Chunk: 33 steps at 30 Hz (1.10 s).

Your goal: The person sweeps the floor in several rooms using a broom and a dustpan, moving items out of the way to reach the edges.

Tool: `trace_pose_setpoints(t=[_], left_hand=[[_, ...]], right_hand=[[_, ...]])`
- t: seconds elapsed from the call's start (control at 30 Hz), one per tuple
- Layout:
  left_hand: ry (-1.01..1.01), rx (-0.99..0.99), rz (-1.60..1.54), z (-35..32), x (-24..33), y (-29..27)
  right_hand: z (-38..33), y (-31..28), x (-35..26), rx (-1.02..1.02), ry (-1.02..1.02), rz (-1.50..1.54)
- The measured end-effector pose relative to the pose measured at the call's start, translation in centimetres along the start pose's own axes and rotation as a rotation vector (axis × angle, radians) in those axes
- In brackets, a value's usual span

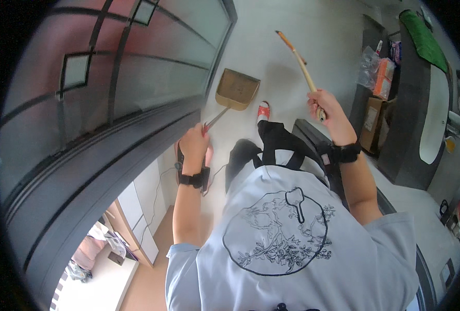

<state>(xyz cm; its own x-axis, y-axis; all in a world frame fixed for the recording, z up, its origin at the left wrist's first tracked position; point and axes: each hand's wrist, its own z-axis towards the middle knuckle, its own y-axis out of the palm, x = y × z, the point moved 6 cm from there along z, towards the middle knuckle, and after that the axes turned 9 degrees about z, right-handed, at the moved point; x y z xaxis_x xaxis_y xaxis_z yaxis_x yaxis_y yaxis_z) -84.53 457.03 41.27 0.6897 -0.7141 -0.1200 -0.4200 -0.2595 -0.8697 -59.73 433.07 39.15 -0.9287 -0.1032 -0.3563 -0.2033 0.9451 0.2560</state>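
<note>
A tan dustpan (237, 90) rests on or just above the pale floor, its thin grey handle running back to me. My left hand (193, 147) is closed around the red upper end of that handle, beside the dark door frame. In my right hand (328, 109) I grip a long pale stick (307, 75), which slants forward and left and turns orange-brown toward its far tip. I cannot make out whether that tip carries a broom head. One red shoe (263, 111) of mine stands just behind the dustpan.
A dark-framed glass door (152, 78) fills the left side. At right stands a dark cabinet (411, 119) with a green cloth (422, 39) on top, beside a cardboard box (371, 122) and an orange packet (383, 78). A white table (103, 282) is at lower left.
</note>
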Motion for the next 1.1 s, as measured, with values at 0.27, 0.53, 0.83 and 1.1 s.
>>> trace_pose_setpoints(t=[0.27, 0.53, 0.83, 1.1], left_hand=[[0.073, -0.052, -0.007, -1.6, 2.0, 1.7], [0.111, 0.095, -0.024, -0.9, 5.0, 3.2], [0.127, 0.082, 0.082, -0.4, 4.7, 2.8], [0.141, 0.032, 0.02, -2.7, 4.8, 2.6]], right_hand=[[7.2, -6.3, 0.7, 0.177, -0.145, -0.434], [4.8, -4.1, 7.5, 0.064, -0.023, -0.865], [0.4, -3.7, 7.3, -0.248, 0.163, -0.774], [-0.2, -2.7, 2.3, -0.204, 0.053, -0.531]])
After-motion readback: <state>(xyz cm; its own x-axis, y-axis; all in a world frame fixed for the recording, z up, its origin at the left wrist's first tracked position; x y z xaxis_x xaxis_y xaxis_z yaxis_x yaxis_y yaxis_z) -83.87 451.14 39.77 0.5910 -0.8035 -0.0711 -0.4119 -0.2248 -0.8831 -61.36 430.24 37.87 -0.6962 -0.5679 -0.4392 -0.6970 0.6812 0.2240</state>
